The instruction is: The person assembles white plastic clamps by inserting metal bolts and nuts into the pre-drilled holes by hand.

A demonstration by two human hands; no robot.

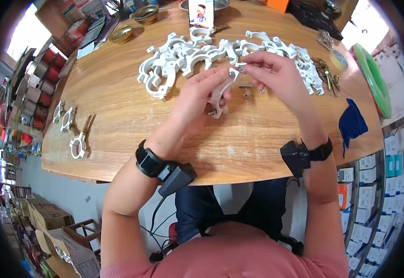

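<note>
Head view, clock from frame centre: I've got the left hand (pixel 201 89) wrapped closed round a white clamp (pixel 218 96), toward 1 o'clock. Right hand (pixel 278 76) nearly pinched at the clamp's upper end; can't tell what's between its fingertips. Loose bolt (pixel 245 86) on the tabletop (pixel 239 153), also 1. Clamp pile (pixel 183 56) at 12, brass-bolted clamp (pixel 77 146) at 9, blue cloth (pixel 353 121) near 3.

A wood-grained table (pixel 243 157), scuffed toward its near side, bears a jumbled pile of white clamp parts (pixel 168 70) across its far middle. Just nearer lie a small screw (pixel 245 86) and a nut (pixel 246 96). Three ring clamps (pixel 82 152) sit at left, brass-coloured bowls (pixel 121 39) far left, brass-coloured bolts (pixel 327 74) and a dark blue cloth pouch (pixel 353 119) at right.
</note>
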